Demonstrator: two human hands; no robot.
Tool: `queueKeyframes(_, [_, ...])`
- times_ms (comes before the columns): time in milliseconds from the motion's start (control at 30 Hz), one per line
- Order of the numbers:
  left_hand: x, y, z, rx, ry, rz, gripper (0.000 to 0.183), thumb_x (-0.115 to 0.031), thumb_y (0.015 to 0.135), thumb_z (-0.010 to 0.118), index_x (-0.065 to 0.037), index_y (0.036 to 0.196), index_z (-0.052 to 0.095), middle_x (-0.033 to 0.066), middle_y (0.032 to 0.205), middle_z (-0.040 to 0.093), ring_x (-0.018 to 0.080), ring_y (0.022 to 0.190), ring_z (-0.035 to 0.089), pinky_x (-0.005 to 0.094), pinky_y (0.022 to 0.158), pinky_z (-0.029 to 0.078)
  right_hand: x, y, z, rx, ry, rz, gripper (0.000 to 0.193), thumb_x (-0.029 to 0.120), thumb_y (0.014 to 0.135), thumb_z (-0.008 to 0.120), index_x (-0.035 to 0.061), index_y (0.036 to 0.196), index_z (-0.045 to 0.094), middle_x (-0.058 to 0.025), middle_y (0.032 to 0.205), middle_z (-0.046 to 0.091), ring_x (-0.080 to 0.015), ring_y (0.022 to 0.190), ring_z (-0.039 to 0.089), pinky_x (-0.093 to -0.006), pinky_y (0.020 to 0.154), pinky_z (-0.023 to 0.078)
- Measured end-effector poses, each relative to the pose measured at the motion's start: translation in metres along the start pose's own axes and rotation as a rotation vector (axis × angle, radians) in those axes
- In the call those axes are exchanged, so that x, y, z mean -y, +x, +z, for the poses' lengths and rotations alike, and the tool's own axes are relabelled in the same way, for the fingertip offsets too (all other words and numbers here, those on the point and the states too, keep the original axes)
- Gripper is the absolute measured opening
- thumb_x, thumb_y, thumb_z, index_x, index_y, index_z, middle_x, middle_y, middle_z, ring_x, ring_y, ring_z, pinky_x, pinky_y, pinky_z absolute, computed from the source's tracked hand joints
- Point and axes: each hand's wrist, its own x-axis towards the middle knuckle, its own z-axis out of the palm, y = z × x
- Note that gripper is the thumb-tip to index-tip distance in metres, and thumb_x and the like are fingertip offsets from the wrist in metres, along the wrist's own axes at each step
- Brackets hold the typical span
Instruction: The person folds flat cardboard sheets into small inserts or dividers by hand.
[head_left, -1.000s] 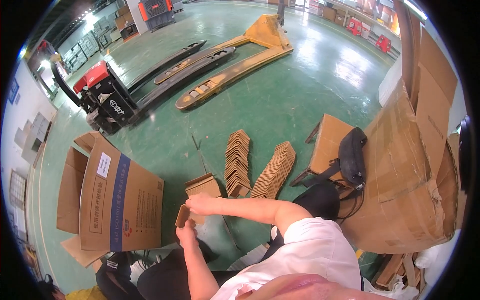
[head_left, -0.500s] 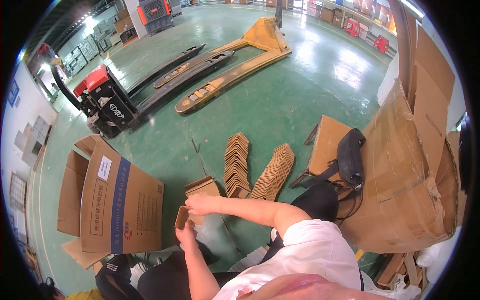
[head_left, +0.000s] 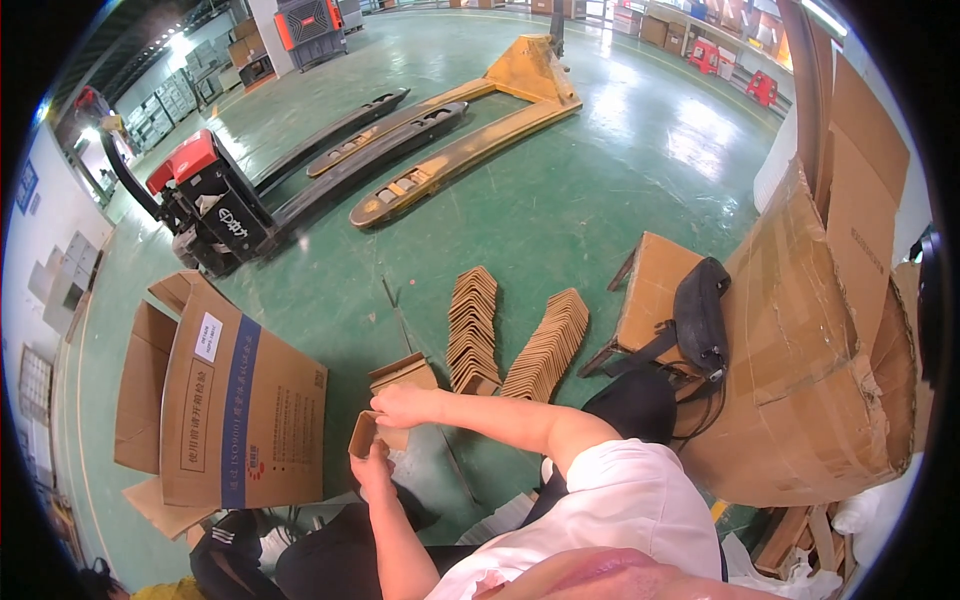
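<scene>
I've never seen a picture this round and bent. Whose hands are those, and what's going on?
No robot here: these are a person's own bare hands. A wide-lensed camera on their head looks down, which makes straight edges curve. The left hand grips a small folded cardboard piece; the right hand is at its upper edge, its grip partly hidden. On the green floor ahead lie two rows of bent cardboard pieces. A large cardboard box stands to the left.
</scene>
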Motion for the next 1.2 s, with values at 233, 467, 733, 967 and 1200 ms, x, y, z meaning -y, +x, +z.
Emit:
queueKeyframes(233, [-0.011, -0.008, 0.003, -0.007, 0.017, -0.010, 0.034, -0.011, 0.071, 0.059, -0.005, 0.103, 0.049, 0.0029, 0.072, 0.053, 0.0074, 0.043, 0.042, 0.0194, 0.038, 0.034, -0.003, 0.001, -0.001, -0.025, 0.043, 0.022, 0.025, 0.025, 0.076, 0.055, 0.0016, 0.082, 0.060, -0.0190, 0.081, 0.061, -0.0349, 0.078, 0.060, -0.0439, 0.068, 0.049])
queueKeyframes(467, [-0.015, -0.009, -0.001, -0.007, 0.101, -0.027, 0.036, -0.018, 0.073, 0.063, -0.005, 0.103, 0.047, 0.0041, 0.074, 0.054, 0.0096, 0.046, 0.047, 0.0204, 0.039, 0.036, -0.009, 0.004, -0.005, -0.040, 0.053, 0.039, 0.025, 0.026, 0.077, 0.054, 0.0022, 0.083, 0.060, -0.0180, 0.081, 0.062, -0.0344, 0.080, 0.060, -0.0445, 0.067, 0.049])
queueKeyframes(733, [-0.010, -0.006, 0.002, -0.007, 0.114, -0.107, 0.032, -0.025, 0.078, 0.061, -0.010, 0.101, 0.044, 0.0023, 0.082, 0.056, 0.0091, 0.056, 0.053, 0.0208, 0.043, 0.037, -0.020, 0.000, -0.024, -0.078, 0.030, 0.063, 0.026, 0.026, 0.077, 0.054, 0.0014, 0.083, 0.059, -0.0181, 0.083, 0.062, -0.0340, 0.082, 0.060, -0.0440, 0.070, 0.048])
queueKeyframes(967, [-0.003, -0.004, -0.004, -0.005, 0.120, -0.046, 0.034, -0.019, 0.079, 0.059, -0.006, 0.107, 0.044, 0.0030, 0.086, 0.050, 0.0106, 0.061, 0.053, 0.0218, 0.047, 0.039, -0.030, -0.005, -0.039, -0.030, 0.007, 0.202, 0.027, 0.027, 0.078, 0.053, 0.0033, 0.087, 0.060, -0.0173, 0.085, 0.063, -0.0329, 0.084, 0.060, -0.0443, 0.072, 0.048])
queueKeyframes(1200, [-0.031, -0.013, -0.002, -0.019, 0.031, 0.207, 0.017, -0.011, 0.082, 0.056, -0.005, 0.097, 0.052, 0.0029, 0.080, 0.056, 0.0087, 0.060, 0.053, 0.0192, 0.047, 0.039, -0.033, -0.001, -0.030, -0.030, -0.019, 0.199, 0.026, 0.027, 0.077, 0.053, 0.0037, 0.086, 0.061, -0.0167, 0.084, 0.063, -0.0328, 0.083, 0.060, -0.0441, 0.071, 0.048])
